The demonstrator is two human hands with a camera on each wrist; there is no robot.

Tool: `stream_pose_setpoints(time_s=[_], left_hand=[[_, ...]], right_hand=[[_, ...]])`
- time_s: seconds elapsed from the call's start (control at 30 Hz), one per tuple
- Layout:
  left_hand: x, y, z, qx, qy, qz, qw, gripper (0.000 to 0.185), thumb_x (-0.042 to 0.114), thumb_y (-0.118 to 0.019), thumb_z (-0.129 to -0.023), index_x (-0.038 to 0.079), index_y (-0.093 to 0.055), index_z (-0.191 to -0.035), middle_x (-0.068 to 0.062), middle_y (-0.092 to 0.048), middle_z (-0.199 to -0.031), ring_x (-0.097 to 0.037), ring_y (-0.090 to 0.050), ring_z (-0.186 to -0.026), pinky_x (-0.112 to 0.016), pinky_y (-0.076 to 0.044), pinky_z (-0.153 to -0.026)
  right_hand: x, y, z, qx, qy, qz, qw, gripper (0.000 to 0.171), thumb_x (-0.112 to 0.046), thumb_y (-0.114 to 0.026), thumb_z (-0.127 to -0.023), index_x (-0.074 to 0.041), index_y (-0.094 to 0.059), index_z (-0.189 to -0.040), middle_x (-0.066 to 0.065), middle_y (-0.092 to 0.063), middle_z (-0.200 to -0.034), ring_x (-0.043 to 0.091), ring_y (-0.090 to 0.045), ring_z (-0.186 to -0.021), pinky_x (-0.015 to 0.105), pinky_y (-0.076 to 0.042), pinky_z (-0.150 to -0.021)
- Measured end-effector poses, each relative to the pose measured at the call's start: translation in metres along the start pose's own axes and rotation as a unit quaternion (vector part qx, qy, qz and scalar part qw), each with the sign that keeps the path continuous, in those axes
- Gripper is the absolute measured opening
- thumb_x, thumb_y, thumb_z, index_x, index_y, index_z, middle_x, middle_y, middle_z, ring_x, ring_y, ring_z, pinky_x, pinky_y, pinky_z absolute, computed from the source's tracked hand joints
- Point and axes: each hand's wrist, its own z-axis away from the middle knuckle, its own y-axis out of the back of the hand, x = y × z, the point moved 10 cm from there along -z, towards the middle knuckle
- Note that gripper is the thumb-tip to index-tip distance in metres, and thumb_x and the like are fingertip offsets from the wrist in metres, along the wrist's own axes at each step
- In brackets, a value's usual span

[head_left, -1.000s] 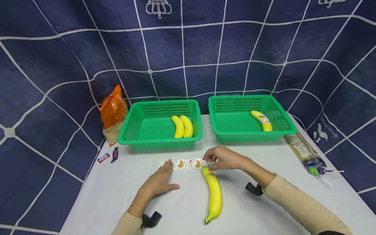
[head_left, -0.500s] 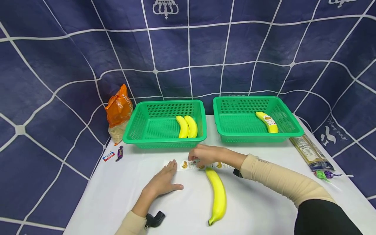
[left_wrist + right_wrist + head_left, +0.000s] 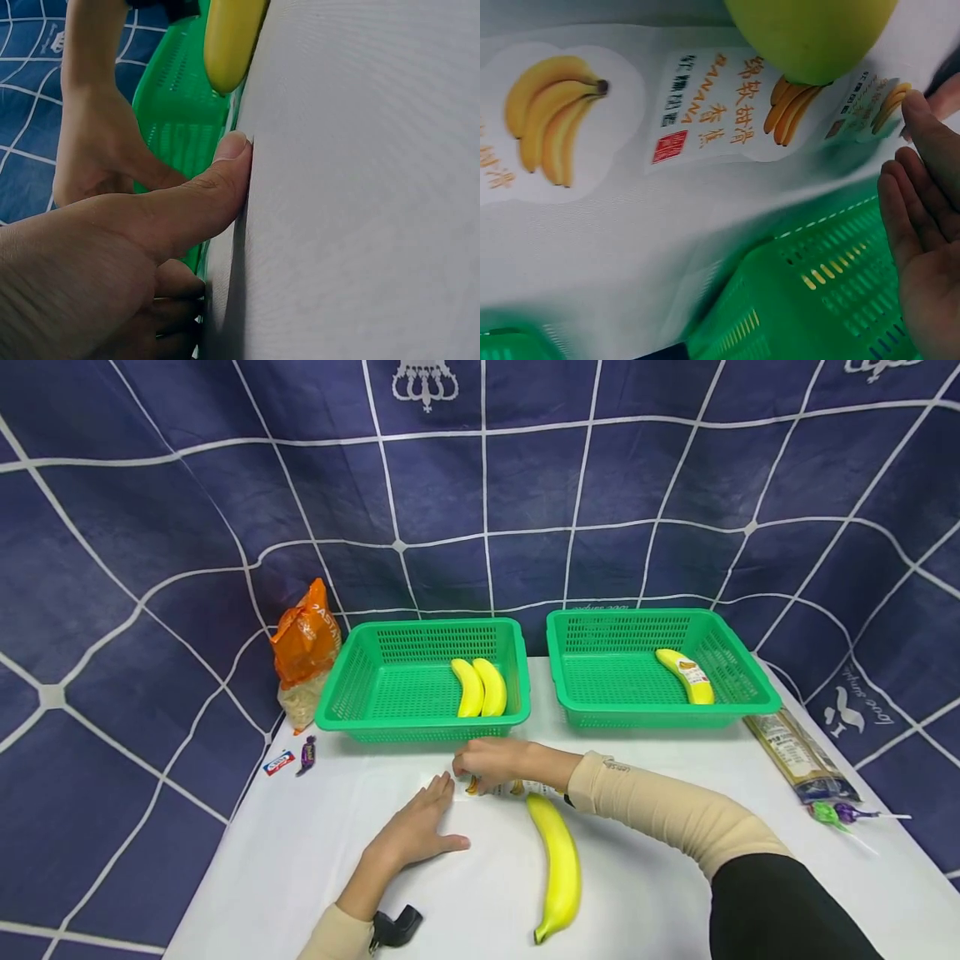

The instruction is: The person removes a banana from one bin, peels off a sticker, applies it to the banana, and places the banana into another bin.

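Note:
My left hand (image 3: 411, 828) rests on the white table, fingers straight and thumb out, beside the left end of a strip of banana labels (image 3: 519, 788). Over that same end reaches my right hand (image 3: 491, 762), its fingertips down at the leftmost label and close to the left fingertips. In the right wrist view its thumb and fingers (image 3: 904, 217) stand apart, with nothing seen held between them. The labels (image 3: 705, 112) carry banana pictures and lettering. A yellow banana (image 3: 557, 872) lies below the strip, its top end touching the strip's edge in the head view.
Two green baskets stand behind: the left basket (image 3: 397, 727) holds two bananas (image 3: 480, 687), the right basket (image 3: 637, 710) one labelled banana (image 3: 686, 675). An orange bag (image 3: 307, 639) and wrapped sweets (image 3: 306, 753) are at left. A packet (image 3: 798, 752) and lollipops (image 3: 840, 814) lie at right.
My right hand has moved left along the label strip, from above the banana's top end to the strip's left end. The left hand has stayed in place. The head view has shifted slightly.

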Motion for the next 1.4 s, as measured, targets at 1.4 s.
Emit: stream_pose_setpoints(time_s=[1.4], left_hand=[[-0.001, -0.001, -0.001, -0.005, -0.015, 0.017, 0.9997, 0.106, 0.053, -0.074, -0.079, -0.005, -0.023, -0.151, -0.022, -0.020, -0.160, -0.035, -0.019, -0.150, -0.052, -0.021, -0.121]], right_hand=[[0.000, -0.003, -0.026, 0.037, -0.028, 0.006, 0.999, 0.019, -0.010, -0.083, -0.075, -0.016, -0.072, -0.089, -0.007, -0.070, -0.087, 0.005, -0.065, -0.083, 0.015, -0.053, -0.076]])
